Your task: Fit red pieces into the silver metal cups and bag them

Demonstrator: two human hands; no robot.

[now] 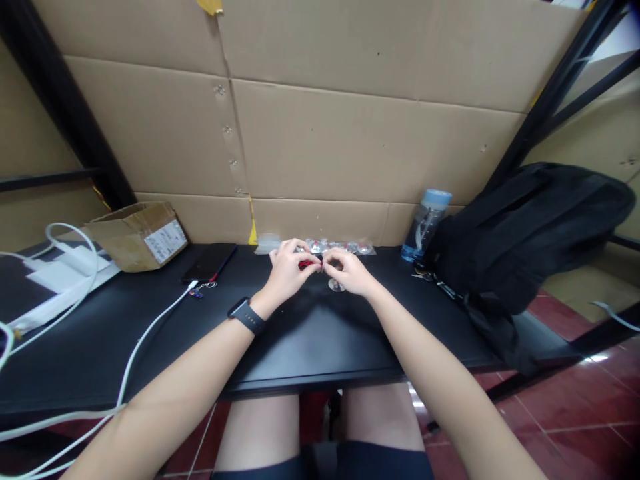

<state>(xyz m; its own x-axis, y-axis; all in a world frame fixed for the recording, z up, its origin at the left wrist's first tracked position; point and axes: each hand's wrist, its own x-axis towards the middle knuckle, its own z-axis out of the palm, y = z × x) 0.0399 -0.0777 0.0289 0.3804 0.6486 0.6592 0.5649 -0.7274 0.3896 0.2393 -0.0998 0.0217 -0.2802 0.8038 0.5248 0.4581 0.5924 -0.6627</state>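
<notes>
My left hand [290,272], with a dark watch on its wrist, pinches a small red item [306,265] over the black table [320,340]. Its fingertips meet those of my right hand [347,270], which are closed on something too small to make out. Just below the right fingers is a small round, shiny piece [336,285]. Behind both hands, several clear plastic packets [363,247] with red and silvery contents lie in a row along the cardboard wall.
An open cardboard box [135,237], a dark phone [207,262], a pen and white cables [133,357] are on the left. At right stand a blue-capped bottle [425,225] and a black backpack [525,233], with keys beside them. The table's front edge runs below my hands.
</notes>
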